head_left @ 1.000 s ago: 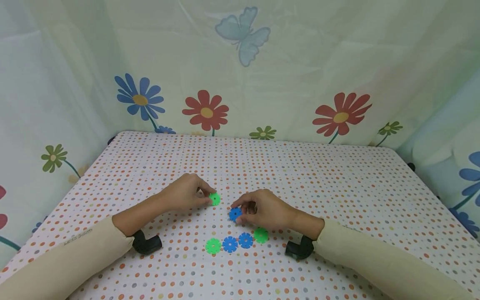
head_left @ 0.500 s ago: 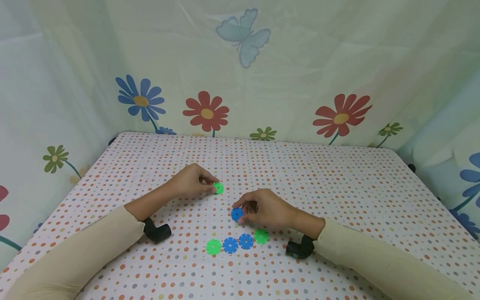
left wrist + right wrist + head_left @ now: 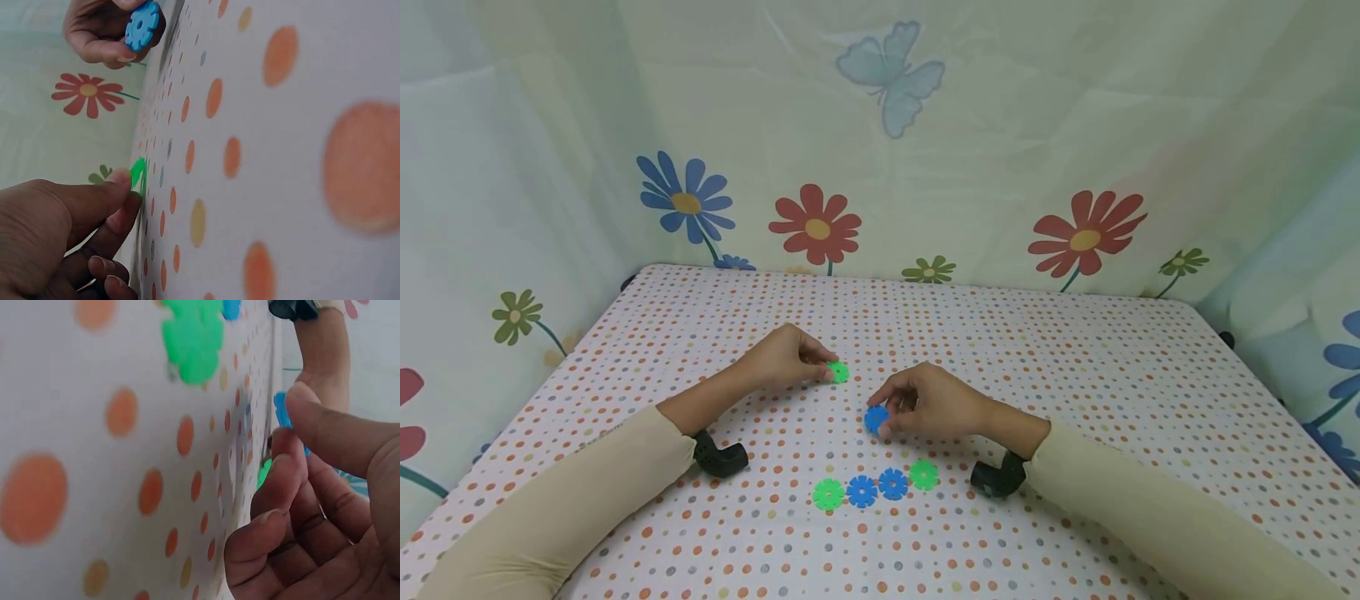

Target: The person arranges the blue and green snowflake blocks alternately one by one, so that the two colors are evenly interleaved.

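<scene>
My left hand (image 3: 782, 358) pinches a green notched plastic disc (image 3: 839, 372) between thumb and finger, low over the spotted tabletop. In the left wrist view this green disc (image 3: 138, 171) is seen nearly edge-on, right by the cloth; whether it touches is unclear. My right hand (image 3: 936, 402) holds a blue notched disc (image 3: 876, 420) by its rim, nearer to me and tilted up off the table. Its face shows in the left wrist view as a blue disc (image 3: 142, 25) with a centre hole. The two held discs are apart.
Nearer me lies a curved row: a green disc (image 3: 828, 494), a blue disc (image 3: 862, 492), another blue disc (image 3: 893, 484) and a green disc (image 3: 924, 475). Dark wrist mounts (image 3: 721, 457) hang below both sleeves. A flower-print curtain (image 3: 970, 150) stands behind the spotted table (image 3: 1037, 333).
My left hand has moved away from me and slightly right with the green disc. The right hand, still gripping the blue disc, has shifted a little. The row stays put.
</scene>
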Demonstrator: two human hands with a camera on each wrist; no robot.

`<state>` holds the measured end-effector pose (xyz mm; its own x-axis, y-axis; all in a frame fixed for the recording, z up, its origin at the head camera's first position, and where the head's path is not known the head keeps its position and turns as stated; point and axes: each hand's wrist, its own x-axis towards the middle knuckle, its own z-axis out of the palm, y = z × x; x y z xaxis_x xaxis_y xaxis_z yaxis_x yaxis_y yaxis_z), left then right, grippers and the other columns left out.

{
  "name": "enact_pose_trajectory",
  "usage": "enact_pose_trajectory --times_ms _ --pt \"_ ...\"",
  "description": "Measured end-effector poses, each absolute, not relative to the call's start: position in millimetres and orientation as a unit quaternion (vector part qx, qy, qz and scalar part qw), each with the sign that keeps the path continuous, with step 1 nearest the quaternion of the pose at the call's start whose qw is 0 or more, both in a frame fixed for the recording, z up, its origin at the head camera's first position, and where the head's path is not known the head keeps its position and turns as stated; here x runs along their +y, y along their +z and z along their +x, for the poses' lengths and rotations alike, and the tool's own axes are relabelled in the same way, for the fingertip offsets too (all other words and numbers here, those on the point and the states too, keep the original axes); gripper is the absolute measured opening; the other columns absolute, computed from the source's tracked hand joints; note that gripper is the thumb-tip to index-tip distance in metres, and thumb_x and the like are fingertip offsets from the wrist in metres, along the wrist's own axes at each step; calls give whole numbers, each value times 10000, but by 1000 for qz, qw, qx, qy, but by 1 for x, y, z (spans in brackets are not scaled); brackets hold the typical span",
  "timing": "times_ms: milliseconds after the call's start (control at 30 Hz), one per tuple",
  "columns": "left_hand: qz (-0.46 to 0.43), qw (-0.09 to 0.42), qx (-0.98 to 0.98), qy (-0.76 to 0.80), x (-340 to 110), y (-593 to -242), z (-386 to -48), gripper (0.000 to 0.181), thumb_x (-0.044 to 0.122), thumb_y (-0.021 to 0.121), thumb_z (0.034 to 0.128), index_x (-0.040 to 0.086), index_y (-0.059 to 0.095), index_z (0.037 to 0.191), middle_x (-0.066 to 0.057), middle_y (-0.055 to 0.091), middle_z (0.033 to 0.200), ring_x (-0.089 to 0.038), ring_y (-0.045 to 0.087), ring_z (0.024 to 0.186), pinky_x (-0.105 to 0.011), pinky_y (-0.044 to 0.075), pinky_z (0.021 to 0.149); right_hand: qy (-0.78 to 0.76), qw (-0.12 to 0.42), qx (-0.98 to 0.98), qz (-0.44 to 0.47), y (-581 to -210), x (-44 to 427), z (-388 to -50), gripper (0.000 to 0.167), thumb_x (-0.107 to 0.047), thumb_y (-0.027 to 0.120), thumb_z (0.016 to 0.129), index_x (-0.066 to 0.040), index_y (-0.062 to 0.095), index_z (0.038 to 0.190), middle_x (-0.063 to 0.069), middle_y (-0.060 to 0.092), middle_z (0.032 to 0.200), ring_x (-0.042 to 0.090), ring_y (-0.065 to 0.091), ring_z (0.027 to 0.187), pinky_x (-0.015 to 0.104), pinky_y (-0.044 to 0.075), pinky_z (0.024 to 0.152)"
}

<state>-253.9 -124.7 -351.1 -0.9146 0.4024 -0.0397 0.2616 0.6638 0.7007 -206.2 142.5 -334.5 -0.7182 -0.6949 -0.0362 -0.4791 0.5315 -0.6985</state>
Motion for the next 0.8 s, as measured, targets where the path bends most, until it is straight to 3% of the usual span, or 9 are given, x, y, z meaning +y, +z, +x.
enact_pose_trajectory --times_ms 233,567,800 --pt "184 90 908 366 -124 -350 -252 213 210 771 862 128 775 1059 -15 761 1044 -73 652 849 -233 477 706 -356 195 858 -315 -335 141 -227 278 -178 789 839 -86 726 1094 -20 684 791 96 568 662 218 465 625" --pt "187 89 907 367 -124 -349 -251 202 199 768 864 133 775 1056 -13 755 1050 -78 641 836 -238 475 698 -318 170 886 -291 -334 138 -258 275 -192 795 837 -96 739 1089 -20 688 781 96 555 662 249 452 627" --pt "212 73 910 349 -124 -352 -255 223 221 770 865 123 758 1064 20 719 886 -87 619 772 -262 489 706 -309 161 898 -268 -333 131 -270 310 -204 787 847 -84 731 1127 2 697 808 91 549 659 252 442 632"
